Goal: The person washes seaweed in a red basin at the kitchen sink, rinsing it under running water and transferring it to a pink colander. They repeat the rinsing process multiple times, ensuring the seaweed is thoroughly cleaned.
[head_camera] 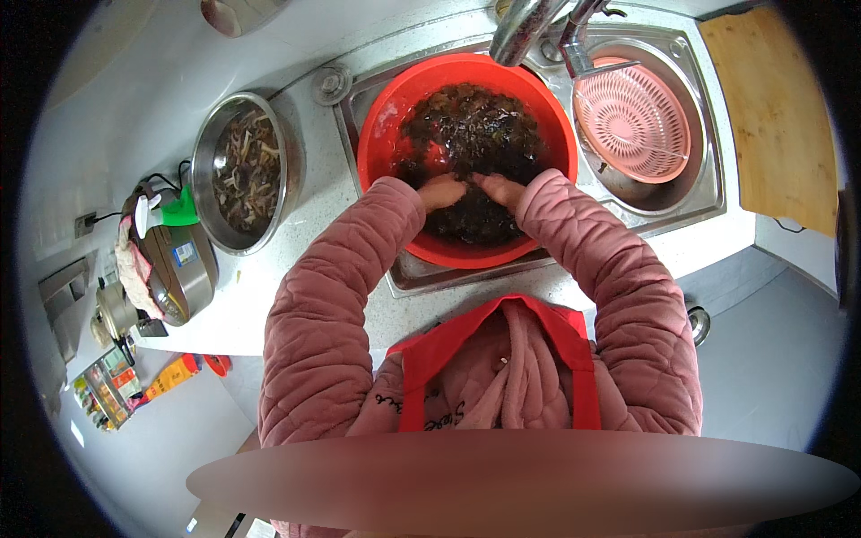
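A large red plastic basin (377, 144) sits over the left bowl of the steel sink, holding water and a dark brown leafy mass (481, 128) whose exact kind I cannot tell. My left hand (444, 191) reaches into the basin near its middle, fingers sunk in the dark mass. Close beside it, my right hand (499, 191) dips in the same way, the two hands nearly meeting. Water and leaves hide the fingertips of both, so any grip is out of sight. Glints and ripples show on the water.
Left of the sink stands a steel bowl (290, 168) of soaking strips, beside a brown countertop appliance (192, 259). A faucet (525, 30) overhangs the basin's back rim. A pink colander (632, 121) leans in the right sink bowl (699, 144); a wooden board (773, 121) lies farther right.
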The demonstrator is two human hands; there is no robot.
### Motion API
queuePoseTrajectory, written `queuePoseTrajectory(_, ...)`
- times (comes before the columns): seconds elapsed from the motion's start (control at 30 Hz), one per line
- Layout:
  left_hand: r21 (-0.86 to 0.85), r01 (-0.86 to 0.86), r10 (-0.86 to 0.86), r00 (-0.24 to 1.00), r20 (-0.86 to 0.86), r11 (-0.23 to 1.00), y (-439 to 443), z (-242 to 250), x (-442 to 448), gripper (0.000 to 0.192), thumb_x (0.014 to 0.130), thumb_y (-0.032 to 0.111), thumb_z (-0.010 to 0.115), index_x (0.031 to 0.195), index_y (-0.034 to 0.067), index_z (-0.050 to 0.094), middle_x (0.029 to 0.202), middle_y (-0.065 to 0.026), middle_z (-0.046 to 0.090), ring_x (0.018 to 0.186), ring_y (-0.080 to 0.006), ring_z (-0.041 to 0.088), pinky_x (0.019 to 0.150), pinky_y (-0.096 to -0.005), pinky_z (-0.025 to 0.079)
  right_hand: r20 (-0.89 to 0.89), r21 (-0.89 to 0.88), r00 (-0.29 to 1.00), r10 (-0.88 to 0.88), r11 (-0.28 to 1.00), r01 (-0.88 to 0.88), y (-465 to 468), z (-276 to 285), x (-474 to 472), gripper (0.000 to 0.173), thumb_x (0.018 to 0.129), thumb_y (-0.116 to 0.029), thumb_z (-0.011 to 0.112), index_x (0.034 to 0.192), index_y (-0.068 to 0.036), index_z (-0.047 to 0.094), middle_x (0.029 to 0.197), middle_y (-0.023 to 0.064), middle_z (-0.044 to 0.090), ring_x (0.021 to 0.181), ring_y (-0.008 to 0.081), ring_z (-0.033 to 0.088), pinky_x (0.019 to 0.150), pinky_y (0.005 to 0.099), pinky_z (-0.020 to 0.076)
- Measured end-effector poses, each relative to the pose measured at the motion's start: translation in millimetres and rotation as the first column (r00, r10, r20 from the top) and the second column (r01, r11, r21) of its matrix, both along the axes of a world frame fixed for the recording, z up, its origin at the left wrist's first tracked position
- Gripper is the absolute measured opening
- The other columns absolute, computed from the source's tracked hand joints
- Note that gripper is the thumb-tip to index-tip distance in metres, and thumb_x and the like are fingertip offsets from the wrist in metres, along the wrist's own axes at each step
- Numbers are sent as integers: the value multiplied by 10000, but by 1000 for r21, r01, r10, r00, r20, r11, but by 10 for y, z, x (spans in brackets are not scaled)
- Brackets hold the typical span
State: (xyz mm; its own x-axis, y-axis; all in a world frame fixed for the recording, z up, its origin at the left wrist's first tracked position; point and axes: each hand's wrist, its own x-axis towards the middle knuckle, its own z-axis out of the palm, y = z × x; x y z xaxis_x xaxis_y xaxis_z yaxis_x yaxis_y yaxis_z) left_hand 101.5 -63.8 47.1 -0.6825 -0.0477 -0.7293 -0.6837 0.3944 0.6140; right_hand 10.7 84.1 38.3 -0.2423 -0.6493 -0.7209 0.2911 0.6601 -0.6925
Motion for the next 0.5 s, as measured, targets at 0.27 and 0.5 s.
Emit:
queuePoseTrajectory(0.27,132,67,-72,997,33,989,-202,725,-118,396,885,316,487,1141,29,576,1090,-154,619,1001,-262,588,864,-380,448,237,-240,937,-255,920,311,-103,371,173,449,953,-333,402,1197,29,508,1094,131,610,981,253,571,874,369,433)
queuePoseTrajectory(0.5,-522,504,-569,821,42,688,-441,1098,-475,359,789,219,615,1104,50,585,1052,-223,585,965,-390,578,800,-465,472,-619,9,711,333,909,-417,-446,886,-214,334,790,-295,562,926,-7,664,907,252,634,877,384,620,758,463,487)
